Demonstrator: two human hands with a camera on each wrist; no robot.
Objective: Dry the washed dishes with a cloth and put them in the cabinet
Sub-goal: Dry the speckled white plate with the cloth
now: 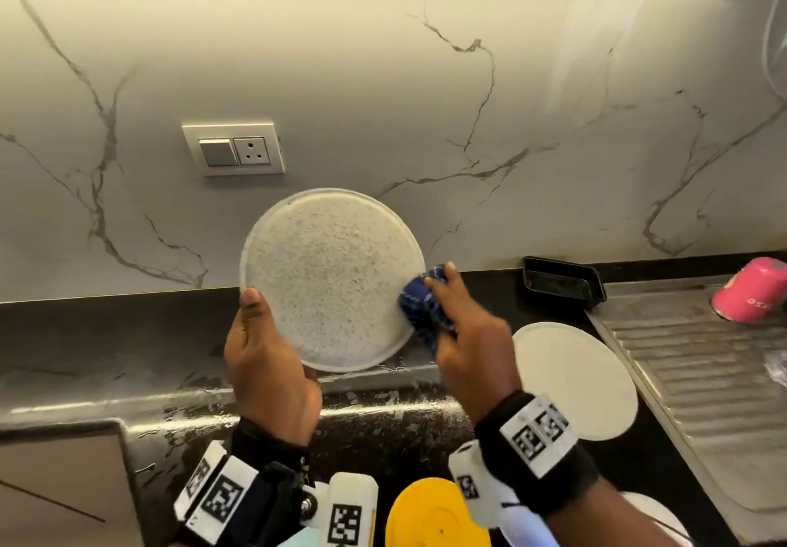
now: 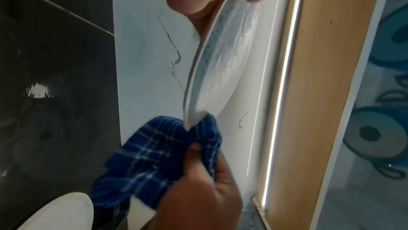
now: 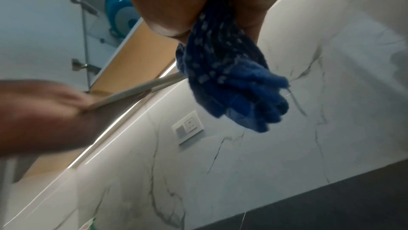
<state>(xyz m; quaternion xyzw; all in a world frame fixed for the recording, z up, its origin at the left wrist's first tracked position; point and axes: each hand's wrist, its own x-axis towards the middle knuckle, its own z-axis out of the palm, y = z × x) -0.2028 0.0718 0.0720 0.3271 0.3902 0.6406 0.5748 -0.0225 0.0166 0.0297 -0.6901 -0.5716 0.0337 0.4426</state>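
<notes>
My left hand (image 1: 266, 359) is gripping the speckled plate (image 1: 332, 278) by its left rim, thumb lying across the front face and the other fingers curling behind it, so the plate is standing tilted in the air above the dark counter (image 1: 85, 333), its face turned toward me. My right hand (image 1: 468, 333) is clutching the blue checked cloth (image 1: 423, 306), bunched into a wad, and pressing it onto the plate's right edge; from the left wrist camera the cloth (image 2: 159, 150) is wrapping round the rim on both sides, with my thumb pinching it in place. From the right wrist camera a loose tail of the cloth (image 3: 232, 83) is hanging free below my fingers, and the picture is blurry enough that I cannot tell how each finger is lying there.

Just to the right of my right wrist, a plain white plate (image 1: 575, 380) is lying flat on the counter, close to the ribbed steel draining board (image 1: 698, 359). A pink cup (image 1: 753, 293) is sitting tipped on the far end of that board, and a black tray (image 1: 562, 282) is resting against the marble wall (image 1: 383, 78). A switch and socket (image 1: 234, 148) are sitting on the wall, up and left of the plate I am holding. Near my body a yellow lid (image 1: 430, 512) is showing between my wrists.

In the wrist views, blue dishes (image 2: 375, 136) are sitting in the open cabinet (image 2: 320, 76) overhead.
</notes>
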